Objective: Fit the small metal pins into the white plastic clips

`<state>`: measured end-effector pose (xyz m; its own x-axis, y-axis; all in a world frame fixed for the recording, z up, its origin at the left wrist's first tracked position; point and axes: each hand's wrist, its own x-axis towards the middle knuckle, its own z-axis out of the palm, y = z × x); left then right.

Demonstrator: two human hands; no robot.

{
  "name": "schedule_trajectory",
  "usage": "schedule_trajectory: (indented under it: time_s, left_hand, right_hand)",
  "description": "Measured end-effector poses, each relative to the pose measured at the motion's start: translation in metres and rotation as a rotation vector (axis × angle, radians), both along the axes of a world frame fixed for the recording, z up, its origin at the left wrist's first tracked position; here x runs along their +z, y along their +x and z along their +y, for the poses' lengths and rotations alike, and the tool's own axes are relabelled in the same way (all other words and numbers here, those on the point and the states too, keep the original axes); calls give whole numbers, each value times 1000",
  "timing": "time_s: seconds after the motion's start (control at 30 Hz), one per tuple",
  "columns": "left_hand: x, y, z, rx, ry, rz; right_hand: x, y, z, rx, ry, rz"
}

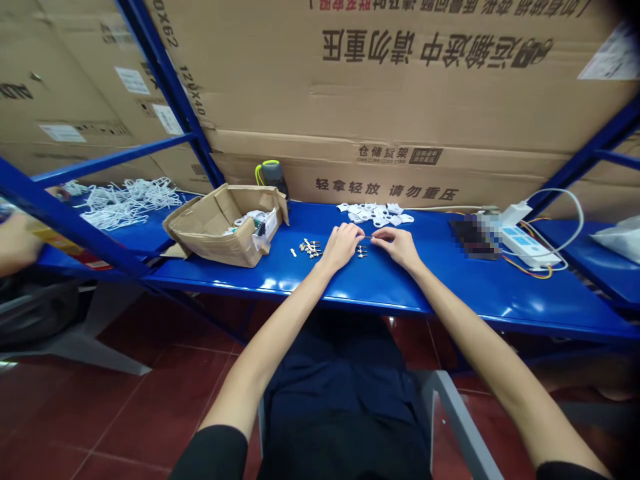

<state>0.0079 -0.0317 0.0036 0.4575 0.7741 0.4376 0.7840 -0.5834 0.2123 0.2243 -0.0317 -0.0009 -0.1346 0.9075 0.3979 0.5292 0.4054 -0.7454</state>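
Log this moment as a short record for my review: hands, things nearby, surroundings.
Left hand: pinching a thin metal piece
Right hand: pinching the same piece
Nearby: small metal terminals; white plastic parts
Surroundings: blue steel shelf; open cardboard box; power strip; co-worker's hand
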Motion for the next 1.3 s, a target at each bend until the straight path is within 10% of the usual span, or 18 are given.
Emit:
schedule_trajectory:
  time_s: [1.3]
  left_hand:
    - [0,1,2,-87,-56,-242]
  right_hand:
    - [-3,-3,1,103,-79,278]
